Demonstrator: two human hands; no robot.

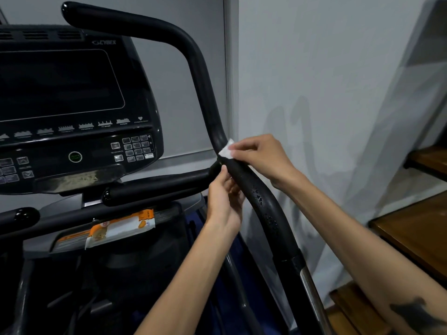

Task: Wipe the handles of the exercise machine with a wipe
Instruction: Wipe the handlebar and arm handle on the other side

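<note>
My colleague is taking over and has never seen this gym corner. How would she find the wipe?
Start at the machine's black console and follow the tall curved handle on its right downward. At the bend, the right hand presses the wipe against it: a small white sheet, the only pale thing on that black bar.

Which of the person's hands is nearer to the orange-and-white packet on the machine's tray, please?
Left. The left hand is just right of and above the orange-and-white packet; the right hand is higher and further right, pressing the wipe.
</note>
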